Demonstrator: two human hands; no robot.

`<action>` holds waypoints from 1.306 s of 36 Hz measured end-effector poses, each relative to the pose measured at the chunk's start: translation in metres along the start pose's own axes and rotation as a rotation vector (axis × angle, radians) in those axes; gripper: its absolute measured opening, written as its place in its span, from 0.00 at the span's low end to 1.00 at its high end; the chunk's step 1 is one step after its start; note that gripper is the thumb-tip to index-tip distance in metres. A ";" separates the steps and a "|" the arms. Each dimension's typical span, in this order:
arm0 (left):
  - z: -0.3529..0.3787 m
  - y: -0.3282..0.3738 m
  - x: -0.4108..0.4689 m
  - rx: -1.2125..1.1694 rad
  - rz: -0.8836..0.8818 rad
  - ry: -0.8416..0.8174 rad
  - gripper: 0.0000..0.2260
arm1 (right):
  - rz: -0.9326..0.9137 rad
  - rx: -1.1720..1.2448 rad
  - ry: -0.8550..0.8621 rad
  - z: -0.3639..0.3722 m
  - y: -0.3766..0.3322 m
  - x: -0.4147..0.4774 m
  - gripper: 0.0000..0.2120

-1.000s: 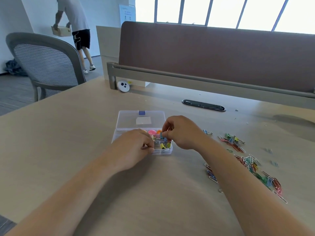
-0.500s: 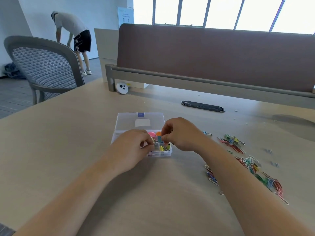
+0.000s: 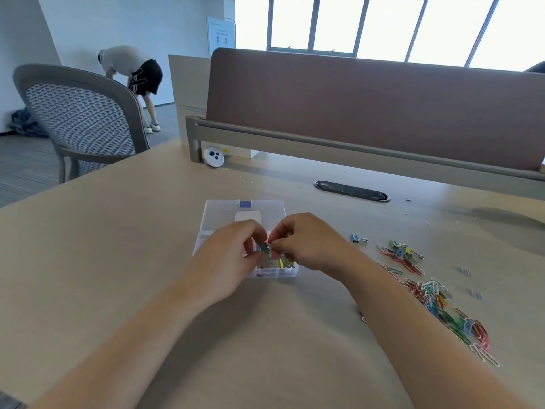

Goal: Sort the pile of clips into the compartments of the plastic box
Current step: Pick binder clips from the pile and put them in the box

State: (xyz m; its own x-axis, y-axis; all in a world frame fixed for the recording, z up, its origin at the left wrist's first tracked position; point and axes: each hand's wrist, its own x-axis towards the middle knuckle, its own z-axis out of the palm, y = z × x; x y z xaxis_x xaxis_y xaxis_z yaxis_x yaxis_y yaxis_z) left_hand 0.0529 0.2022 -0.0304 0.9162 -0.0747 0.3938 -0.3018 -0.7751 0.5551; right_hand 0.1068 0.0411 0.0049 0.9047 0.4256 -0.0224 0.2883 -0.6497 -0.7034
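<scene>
A clear plastic box (image 3: 287,273) lies open at mid-table, its lid (image 3: 224,214) folded back toward the far side. Both hands hover over its compartments. My left hand (image 3: 233,255) and my right hand (image 3: 306,246) together pinch one small blue binder clip (image 3: 264,248) between their fingertips. Yellow binder clips (image 3: 284,263) show in a compartment under my right hand; the other compartments are mostly hidden. A pile of coloured paper clips (image 3: 436,302) spreads on the table to the right, with a few binder clips (image 3: 402,250) behind it and one blue binder clip (image 3: 357,238) apart.
A brown desk divider (image 3: 368,107) runs along the far edge, with a cable slot (image 3: 351,191) in front of it. A small white round device (image 3: 214,156) sits at the back. A grey mesh chair (image 3: 82,119) stands left; a person bends over beyond it.
Both hands have lifted slightly above the box with the blue binder clip now pinched between them. The person in the background has bent further down.
</scene>
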 end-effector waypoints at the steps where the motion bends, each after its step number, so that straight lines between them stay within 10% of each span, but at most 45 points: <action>1: 0.000 0.000 0.000 0.005 0.000 0.005 0.05 | 0.006 -0.003 0.000 0.001 0.001 0.000 0.04; 19: 0.003 -0.010 0.005 0.166 0.098 -0.135 0.04 | 0.055 -0.328 0.032 -0.011 0.003 0.004 0.15; 47: 0.000 -0.008 0.003 0.144 0.128 -0.174 0.07 | -0.009 -0.204 0.030 -0.012 0.008 0.007 0.11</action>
State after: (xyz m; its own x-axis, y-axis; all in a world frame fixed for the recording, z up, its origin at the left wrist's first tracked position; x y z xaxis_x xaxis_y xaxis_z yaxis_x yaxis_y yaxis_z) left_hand 0.0579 0.2079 -0.0335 0.9081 -0.2756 0.3152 -0.3893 -0.8327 0.3937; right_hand 0.1189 0.0314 0.0072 0.9098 0.4149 0.0063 0.3511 -0.7615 -0.5449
